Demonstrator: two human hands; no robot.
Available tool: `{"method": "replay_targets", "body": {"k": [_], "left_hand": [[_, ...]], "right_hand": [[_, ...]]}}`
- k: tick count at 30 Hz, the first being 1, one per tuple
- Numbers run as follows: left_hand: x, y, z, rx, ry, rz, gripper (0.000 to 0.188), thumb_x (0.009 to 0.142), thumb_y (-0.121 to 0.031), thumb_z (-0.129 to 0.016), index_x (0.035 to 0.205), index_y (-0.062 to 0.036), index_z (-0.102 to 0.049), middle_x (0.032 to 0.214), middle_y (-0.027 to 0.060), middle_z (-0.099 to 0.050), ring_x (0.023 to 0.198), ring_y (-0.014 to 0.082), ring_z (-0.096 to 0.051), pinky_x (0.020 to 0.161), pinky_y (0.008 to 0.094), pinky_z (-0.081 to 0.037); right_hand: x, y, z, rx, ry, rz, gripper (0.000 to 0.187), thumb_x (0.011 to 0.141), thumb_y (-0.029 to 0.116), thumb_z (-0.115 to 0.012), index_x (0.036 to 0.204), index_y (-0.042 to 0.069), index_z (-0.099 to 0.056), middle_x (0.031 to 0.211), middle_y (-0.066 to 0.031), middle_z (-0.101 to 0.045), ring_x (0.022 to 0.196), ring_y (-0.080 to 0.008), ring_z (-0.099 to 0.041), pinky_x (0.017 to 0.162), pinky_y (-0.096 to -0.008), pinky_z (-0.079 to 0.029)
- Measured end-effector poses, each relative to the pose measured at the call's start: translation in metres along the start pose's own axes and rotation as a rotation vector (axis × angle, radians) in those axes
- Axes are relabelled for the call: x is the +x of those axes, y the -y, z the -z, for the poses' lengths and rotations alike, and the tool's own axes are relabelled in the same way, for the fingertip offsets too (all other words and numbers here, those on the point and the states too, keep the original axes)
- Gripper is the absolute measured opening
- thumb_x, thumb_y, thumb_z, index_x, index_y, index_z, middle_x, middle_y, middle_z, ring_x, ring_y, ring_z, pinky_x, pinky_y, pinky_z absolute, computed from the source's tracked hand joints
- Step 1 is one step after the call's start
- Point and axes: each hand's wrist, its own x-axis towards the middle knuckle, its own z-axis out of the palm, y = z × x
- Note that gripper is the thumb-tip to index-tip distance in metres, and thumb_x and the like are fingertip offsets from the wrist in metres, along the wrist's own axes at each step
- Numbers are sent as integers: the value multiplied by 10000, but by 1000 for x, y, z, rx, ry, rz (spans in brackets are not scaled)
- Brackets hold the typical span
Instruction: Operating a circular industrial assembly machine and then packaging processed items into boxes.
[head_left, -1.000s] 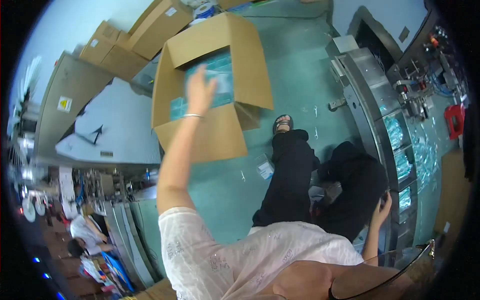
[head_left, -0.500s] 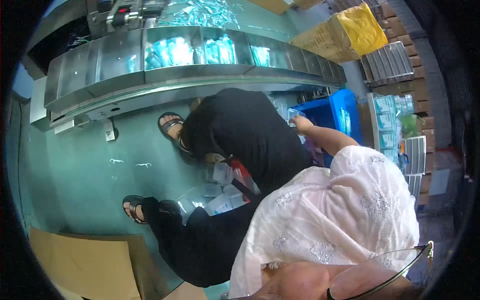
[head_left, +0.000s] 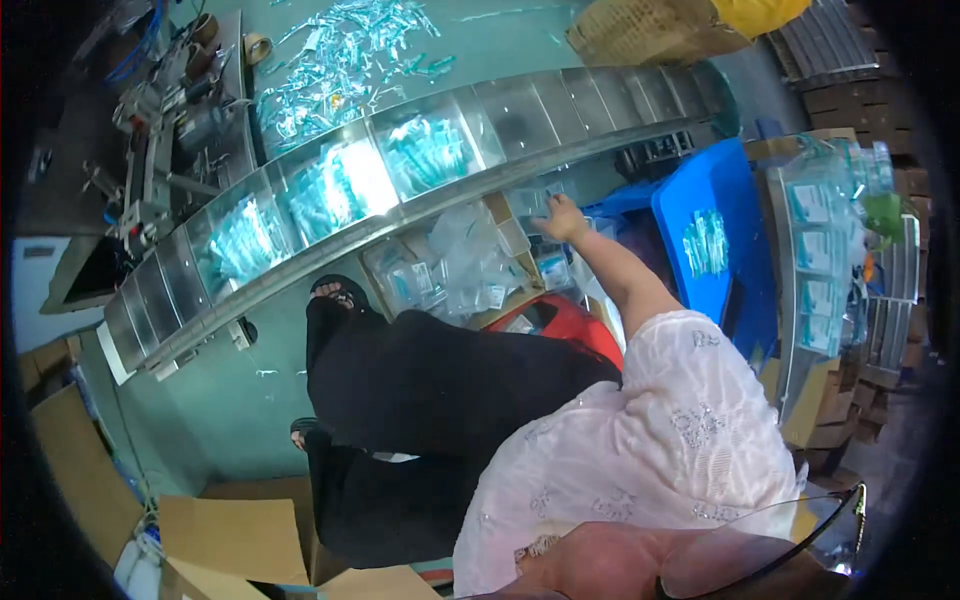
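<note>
My right hand [head_left: 562, 219] reaches out beneath the conveyor's near edge. Its fingers are closed at the rim of a clear plastic box [head_left: 528, 203]; the far fingers are partly hidden. Just below the hand lies another clear box [head_left: 553, 268] with a teal and white label. An open cardboard carton [head_left: 512, 228] stands beside them, with crumpled clear plastic bags [head_left: 470, 255] and more clear boxes around it. My left hand is out of sight.
Pouches of teal-and-white sticks [head_left: 345, 185] sit in the metal conveyor [head_left: 520, 125]. A blue bin [head_left: 705, 170] holds more sticks. Packed clear boxes [head_left: 812, 255] line a rack at right. A red stool [head_left: 590, 325] is under me. Open cartons [head_left: 230, 535] lie at lower left.
The view has turned and shifted, bringing the carton and plastic bags under the conveyor into sight. My right hand has moved away from the blue bin toward the carton, with the clear box.
</note>
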Motion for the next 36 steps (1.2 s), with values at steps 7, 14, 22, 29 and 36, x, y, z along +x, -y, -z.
{"method": "replay_targets", "body": {"k": [7, 14, 22, 29, 36], "left_hand": [[137, -158, 30, -421, 70, 665, 364, 831, -194, -470, 1102, 33, -556, 1224, 274, -468, 1056, 396, -498, 873, 438, -411], [266, -441, 45, -547, 335, -220, 386, 745, 8, -542, 1131, 8, -527, 1131, 168, -545, 1052, 317, -511, 922, 368, -381], [276, -552, 52, -548, 322, -602, 699, 613, -104, -633, 1269, -65, -396, 1142, 213, -450, 975, 370, -480, 882, 470, -374], [228, -453, 74, -1197, 145, 201, 825, 595, -19, -562, 1357, -12, -245, 1317, 146, -319, 1219, 268, -328, 1030, 377, -233], [159, -422, 83, -1422, 113, 537, 883, 592, -129, -674, 1361, -37, -251, 1334, 140, -306, 1223, 278, -321, 1031, 386, -227]], "right_hand": [[11, -1, 28, 51, 279, 168, 253, 689, 254, -600, 894, 106, -604, 922, -146, -613, 840, -357, -576, 703, -435, -473], [-98, 101, 169, 613, -116, 155, 196, 728, 213, -639, 802, 51, -556, 715, -134, -597, 652, -295, -598, 556, -374, -467], [-108, 185, 239, 1959, 723, 288, 178, 904, 207, -500, 886, 31, -523, 834, -44, -589, 682, -91, -586, 530, -198, -439], [79, 233, 170, 455, 79, -72, 986, 626, 355, -753, 1327, -47, -188, 1310, -317, -274, 1154, -423, -401, 954, -440, -376], [83, 271, 166, 635, 305, -334, 645, 669, 507, -652, 1163, 107, -544, 1301, -173, -371, 1203, -340, -363, 957, -411, -345]]}}
